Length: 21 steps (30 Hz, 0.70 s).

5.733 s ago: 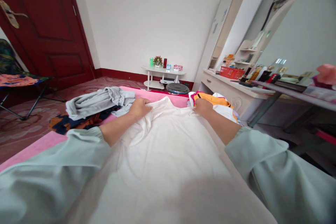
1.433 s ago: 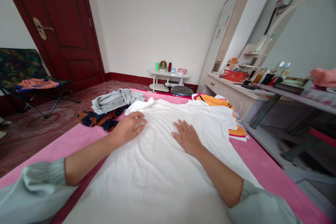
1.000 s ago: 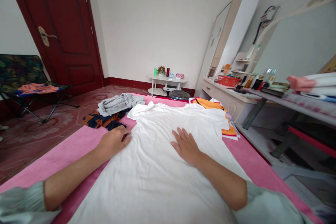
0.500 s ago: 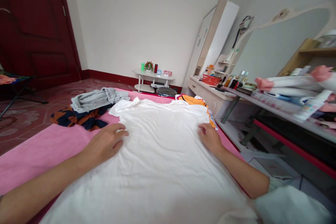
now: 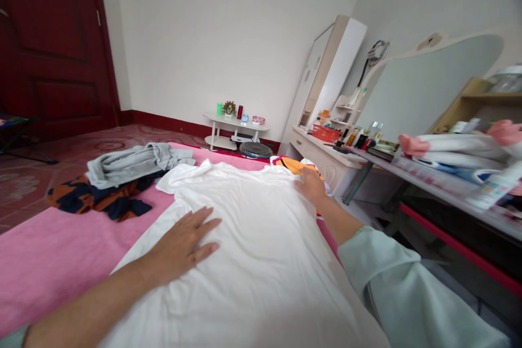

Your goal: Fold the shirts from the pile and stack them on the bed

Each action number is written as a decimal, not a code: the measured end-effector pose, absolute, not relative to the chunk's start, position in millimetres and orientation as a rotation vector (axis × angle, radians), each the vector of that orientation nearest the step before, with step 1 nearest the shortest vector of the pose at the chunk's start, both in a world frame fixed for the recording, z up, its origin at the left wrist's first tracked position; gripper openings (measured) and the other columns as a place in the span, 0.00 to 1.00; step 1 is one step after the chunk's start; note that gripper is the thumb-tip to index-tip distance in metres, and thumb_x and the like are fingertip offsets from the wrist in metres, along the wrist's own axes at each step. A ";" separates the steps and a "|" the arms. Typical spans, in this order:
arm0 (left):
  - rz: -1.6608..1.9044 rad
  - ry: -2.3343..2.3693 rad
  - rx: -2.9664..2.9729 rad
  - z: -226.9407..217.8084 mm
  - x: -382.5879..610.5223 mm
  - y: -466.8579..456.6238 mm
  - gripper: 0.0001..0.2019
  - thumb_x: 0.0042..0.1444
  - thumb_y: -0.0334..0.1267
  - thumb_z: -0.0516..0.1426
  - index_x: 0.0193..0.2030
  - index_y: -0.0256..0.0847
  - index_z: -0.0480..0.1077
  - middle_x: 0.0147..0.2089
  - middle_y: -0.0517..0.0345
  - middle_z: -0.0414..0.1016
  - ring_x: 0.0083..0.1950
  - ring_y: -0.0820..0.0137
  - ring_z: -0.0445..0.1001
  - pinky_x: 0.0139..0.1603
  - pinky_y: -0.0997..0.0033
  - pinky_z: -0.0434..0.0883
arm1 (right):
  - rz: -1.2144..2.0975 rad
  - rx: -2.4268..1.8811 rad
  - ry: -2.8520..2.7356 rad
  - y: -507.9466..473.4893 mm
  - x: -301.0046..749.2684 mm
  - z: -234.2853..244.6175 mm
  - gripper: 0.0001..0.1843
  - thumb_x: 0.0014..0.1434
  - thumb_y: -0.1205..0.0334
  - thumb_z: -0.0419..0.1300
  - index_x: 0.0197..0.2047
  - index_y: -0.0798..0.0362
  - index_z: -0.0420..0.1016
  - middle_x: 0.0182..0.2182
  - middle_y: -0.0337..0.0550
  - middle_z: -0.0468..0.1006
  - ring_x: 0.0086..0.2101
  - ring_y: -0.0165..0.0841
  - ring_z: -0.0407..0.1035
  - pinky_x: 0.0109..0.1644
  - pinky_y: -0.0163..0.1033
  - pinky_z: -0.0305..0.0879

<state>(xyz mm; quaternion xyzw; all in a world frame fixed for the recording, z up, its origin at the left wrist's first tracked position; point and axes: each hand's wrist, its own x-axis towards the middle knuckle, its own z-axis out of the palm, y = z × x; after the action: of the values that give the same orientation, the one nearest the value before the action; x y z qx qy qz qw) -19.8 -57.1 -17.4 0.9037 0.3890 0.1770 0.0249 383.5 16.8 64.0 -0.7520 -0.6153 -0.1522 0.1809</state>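
Note:
A white T-shirt [image 5: 248, 217] lies spread flat on the pink bed cover [image 5: 53, 261]. My left hand [image 5: 185, 242] rests flat on the shirt's left side, fingers stretched out, holding nothing. My right hand [image 5: 312, 185] is at the shirt's far right edge near the sleeve, with its fingers curled on the white cloth. An orange and white garment [image 5: 291, 163] lies just beyond the right hand, partly under the shirt.
A grey garment [image 5: 130, 160] and a dark blue and orange one [image 5: 93, 201] lie heaped at the bed's far left. A white dressing table [image 5: 326, 155] with bottles and a red basket stands right. A small white side table [image 5: 234, 125] is at the far wall.
My right hand has slid farther up the shirt's right edge toward the sleeve. My left hand has moved inward onto the shirt and flattened. The view has shifted slightly right.

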 end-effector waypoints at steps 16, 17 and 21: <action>0.524 1.242 2.811 -15.0 -17.8 -61.2 0.27 0.62 0.56 0.45 0.65 0.48 0.58 0.69 0.48 0.52 0.69 0.57 0.50 0.66 0.47 0.52 | -0.624 -1.758 -2.545 -16.1 381.2 76.0 0.07 0.56 0.62 0.53 0.34 0.53 0.72 0.32 0.44 0.76 0.36 0.35 0.68 0.42 0.37 0.57; 0.522 1.242 2.812 -14.6 -17.9 -61.6 0.27 0.62 0.56 0.45 0.65 0.48 0.59 0.69 0.48 0.52 0.69 0.57 0.51 0.66 0.47 0.52 | -0.585 -1.817 -2.507 -14.9 379.1 72.9 0.09 0.58 0.61 0.51 0.37 0.53 0.72 0.33 0.44 0.77 0.35 0.34 0.69 0.39 0.36 0.57; 0.502 1.255 2.822 -13.8 -18.3 -61.4 0.28 0.62 0.56 0.45 0.64 0.47 0.59 0.69 0.47 0.52 0.69 0.57 0.51 0.66 0.48 0.52 | -0.557 -2.108 -2.153 7.0 374.8 65.5 0.17 0.62 0.58 0.48 0.52 0.50 0.67 0.37 0.45 0.79 0.38 0.35 0.72 0.35 0.35 0.57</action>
<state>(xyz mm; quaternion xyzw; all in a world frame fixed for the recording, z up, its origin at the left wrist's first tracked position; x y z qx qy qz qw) -18.3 -61.4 -13.8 0.9019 0.4011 0.1603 0.0061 374.8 7.0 65.5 -0.6873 -0.7022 -0.1817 0.0385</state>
